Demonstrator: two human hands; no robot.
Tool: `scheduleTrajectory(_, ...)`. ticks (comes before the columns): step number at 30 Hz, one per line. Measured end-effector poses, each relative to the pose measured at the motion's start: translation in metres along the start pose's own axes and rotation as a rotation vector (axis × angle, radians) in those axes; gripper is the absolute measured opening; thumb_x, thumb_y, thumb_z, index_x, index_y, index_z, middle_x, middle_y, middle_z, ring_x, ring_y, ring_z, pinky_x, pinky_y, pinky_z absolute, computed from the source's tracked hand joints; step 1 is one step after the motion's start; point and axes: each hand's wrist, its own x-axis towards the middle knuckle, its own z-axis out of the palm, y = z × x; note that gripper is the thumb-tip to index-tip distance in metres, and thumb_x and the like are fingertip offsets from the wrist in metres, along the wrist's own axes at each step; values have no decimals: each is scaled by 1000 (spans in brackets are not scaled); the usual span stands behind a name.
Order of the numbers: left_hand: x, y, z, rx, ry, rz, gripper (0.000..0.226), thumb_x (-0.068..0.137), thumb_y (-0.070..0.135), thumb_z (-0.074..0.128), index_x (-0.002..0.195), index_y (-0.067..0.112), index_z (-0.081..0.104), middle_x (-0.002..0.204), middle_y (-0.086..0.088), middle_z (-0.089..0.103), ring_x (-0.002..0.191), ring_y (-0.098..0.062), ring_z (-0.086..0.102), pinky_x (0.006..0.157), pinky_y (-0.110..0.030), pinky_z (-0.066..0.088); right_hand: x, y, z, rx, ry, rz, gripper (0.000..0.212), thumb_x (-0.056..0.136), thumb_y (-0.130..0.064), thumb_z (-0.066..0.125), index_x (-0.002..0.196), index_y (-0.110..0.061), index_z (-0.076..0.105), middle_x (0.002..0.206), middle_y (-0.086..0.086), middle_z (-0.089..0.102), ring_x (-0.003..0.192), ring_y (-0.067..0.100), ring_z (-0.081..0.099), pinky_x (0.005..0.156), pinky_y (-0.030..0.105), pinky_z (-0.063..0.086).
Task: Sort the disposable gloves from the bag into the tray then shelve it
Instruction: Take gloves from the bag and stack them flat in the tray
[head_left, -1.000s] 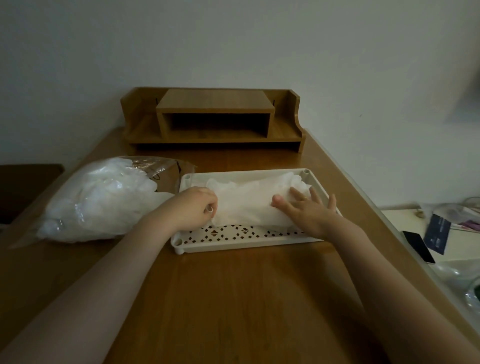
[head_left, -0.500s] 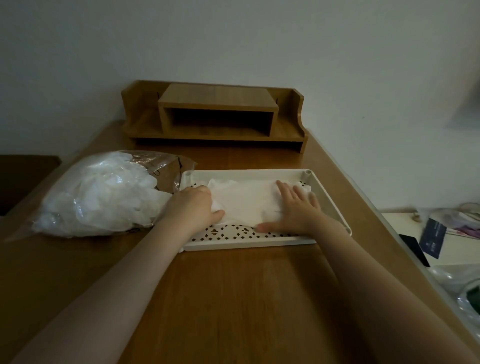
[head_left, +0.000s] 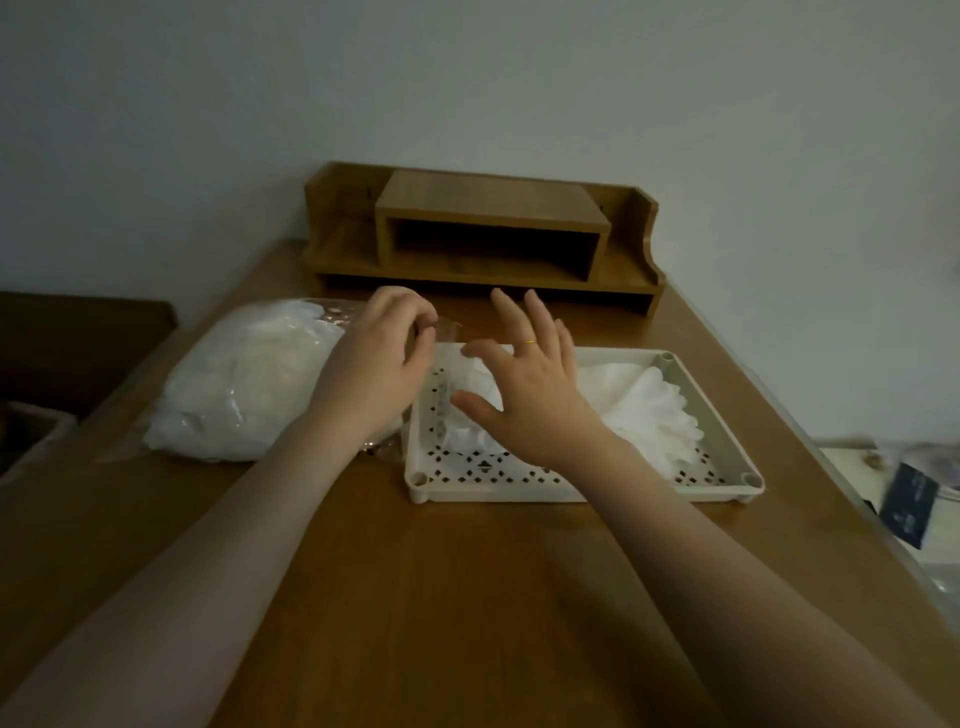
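Observation:
A white perforated tray (head_left: 571, 486) sits on the wooden desk, holding a flattened pile of white disposable gloves (head_left: 644, 410). To its left lies a clear plastic bag (head_left: 249, 384) stuffed with more gloves, its mouth facing the tray. My left hand (head_left: 382, 358) is at the bag's mouth, fingers curled, thumb and forefinger pinching the bag's clear edge. Fingers spread and holding nothing, my right hand (head_left: 524, 389) hovers over the tray's left part. A wooden desk shelf (head_left: 483, 234) stands against the wall behind.
The desk's right edge runs diagonally past the tray. Beyond that edge, a lower white surface holds a dark card or phone (head_left: 909, 512) and some clutter. Dark furniture (head_left: 78, 332) stands to the left of the desk. Bare desk lies in front of the tray.
Both hands have lifted off the glove pile in the tray and moved left and back toward the bag's mouth. The right hand's fingers have spread.

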Motion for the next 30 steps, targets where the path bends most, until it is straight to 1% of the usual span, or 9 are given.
scheduleTrajectory(3,-2,-27,-14,102,17,-58,24,97,13,45,118,9,55,127,-5,49,113,-18,49,87,-23,36,13,-24,15,237,-29,-79,30,98,-27,48,120,-13,61,151,8,34,143,25,19,115,38,17)
scheduleTrajectory(6,-4,-53,-22,242,-46,-154,32,98,17,43,127,7,52,139,-8,45,128,-25,40,102,-34,34,32,-47,37,260,-143,-87,27,97,-15,47,118,-5,62,130,13,57,123,27,47,104,36,36)
scheduleTrajectory(10,-3,-60,-19,149,-161,-201,37,99,24,41,132,11,50,145,-4,39,132,-21,38,106,-33,30,53,-59,57,181,-263,106,34,93,-12,48,127,-7,50,118,16,60,108,31,56,92,43,48)
scheduleTrajectory(13,-1,-60,-20,62,-161,-190,36,99,30,40,130,14,51,142,1,43,127,-16,42,103,-30,32,60,-60,56,234,-218,185,28,93,-14,49,120,-8,56,112,11,63,101,27,59,90,42,49)
scheduleTrajectory(18,2,-59,-20,17,-317,-188,65,83,72,32,123,27,56,140,5,46,129,-17,41,111,-50,27,51,-50,34,718,87,304,12,94,-17,54,93,-10,64,84,0,64,70,9,58,66,23,49)
scheduleTrajectory(20,1,-61,-17,130,-397,-207,76,75,79,35,126,27,54,143,6,43,130,-18,40,113,-54,19,48,-43,23,1018,148,407,11,93,-11,52,90,-9,62,85,4,65,78,14,61,76,28,53)
scheduleTrajectory(24,1,-62,-13,155,-334,-150,32,89,46,51,101,23,70,134,5,52,128,-18,41,115,-53,8,37,-30,3,1654,159,404,25,93,2,38,81,-6,60,79,8,64,76,20,62,84,35,52)
scheduleTrajectory(27,1,-50,-17,-5,-199,-73,24,91,25,57,109,14,69,128,-1,57,120,-19,48,108,-40,31,28,-22,-5,1910,213,411,35,90,-2,34,62,-10,54,68,5,60,68,20,56,75,33,49)
scheduleTrajectory(30,-4,-28,-26,-279,-135,-59,15,92,22,57,91,11,68,112,1,64,100,-12,56,85,-20,46,24,-13,-9,1886,360,578,24,90,-3,36,70,-10,49,64,1,58,69,18,56,78,32,48)
